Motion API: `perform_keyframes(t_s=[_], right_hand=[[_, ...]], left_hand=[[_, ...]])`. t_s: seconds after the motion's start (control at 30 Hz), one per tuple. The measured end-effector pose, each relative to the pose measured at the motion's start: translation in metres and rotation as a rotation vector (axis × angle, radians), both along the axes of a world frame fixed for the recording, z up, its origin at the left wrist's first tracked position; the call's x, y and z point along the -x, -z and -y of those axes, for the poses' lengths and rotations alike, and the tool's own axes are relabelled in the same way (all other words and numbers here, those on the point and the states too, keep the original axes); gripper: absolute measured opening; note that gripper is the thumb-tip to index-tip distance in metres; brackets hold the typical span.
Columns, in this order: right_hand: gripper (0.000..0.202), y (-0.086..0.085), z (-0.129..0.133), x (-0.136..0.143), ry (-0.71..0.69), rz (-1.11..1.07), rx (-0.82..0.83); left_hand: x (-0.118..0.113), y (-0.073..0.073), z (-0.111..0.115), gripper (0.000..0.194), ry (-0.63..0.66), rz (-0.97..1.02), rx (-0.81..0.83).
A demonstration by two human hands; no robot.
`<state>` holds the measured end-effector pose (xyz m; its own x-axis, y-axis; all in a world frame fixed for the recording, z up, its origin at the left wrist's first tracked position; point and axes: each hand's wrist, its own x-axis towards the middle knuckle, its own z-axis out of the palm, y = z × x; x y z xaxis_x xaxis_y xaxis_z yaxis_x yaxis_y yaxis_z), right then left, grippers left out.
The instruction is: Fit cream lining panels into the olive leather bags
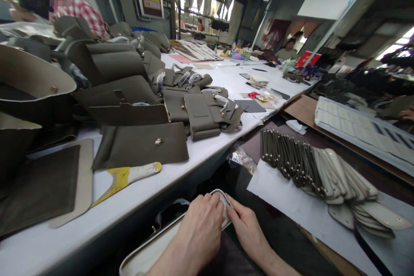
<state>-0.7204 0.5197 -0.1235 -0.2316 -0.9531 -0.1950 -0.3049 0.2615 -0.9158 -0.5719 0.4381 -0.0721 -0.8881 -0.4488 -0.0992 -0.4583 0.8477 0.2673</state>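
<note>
Pinching the cream strap piece (181, 235) below the white table (207, 146) edge, my left hand (199, 228) and right hand (247, 226) grip its rounded end; I'd keep fingertips close, edges aligned.

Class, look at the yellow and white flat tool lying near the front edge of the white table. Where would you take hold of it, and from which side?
Probably best gripped at the white handle end of the yellow and white tool, coming from the table's front edge. That end lies bare and narrow, pointing right, while the wider yellow end tucks under the beige panel and the olive flap piece lies close behind.
</note>
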Motion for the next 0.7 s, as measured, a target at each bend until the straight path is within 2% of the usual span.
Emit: perform_keyframes(t_s=[0.13,0.23,0.33,0.47,0.6,0.7], right_hand=[[0.056,-0.002,-0.004,-0.004,0.025,-0.114,-0.001],[0.053,-0.005,-0.003,-0.003,0.007,-0.165,0.015],[0.043,-0.01,0.004,0.002,0.088,0.027,-0.059],[0.042,-0.012,0.017,0.011,0.225,0.331,-0.224],[0.037,-0.01,0.024,0.021,0.202,0.519,-0.33],[0.037,-0.012,0.027,0.024,0.139,0.574,-0.358]], left_hand=[[0.001,0.0,0.005,0.026,0.025,0.009,-0.011],[-0.001,-0.001,0.011,0.026,0.01,-0.02,-0.029],[-0.002,-0.004,0.016,0.023,0.007,-0.046,-0.039],[-0.005,-0.009,0.02,0.02,0.03,-0.056,-0.049],[-0.01,-0.008,0.02,0.02,0.025,-0.105,-0.08],[-0.014,-0.007,0.019,0.021,0.028,-0.114,-0.114]])
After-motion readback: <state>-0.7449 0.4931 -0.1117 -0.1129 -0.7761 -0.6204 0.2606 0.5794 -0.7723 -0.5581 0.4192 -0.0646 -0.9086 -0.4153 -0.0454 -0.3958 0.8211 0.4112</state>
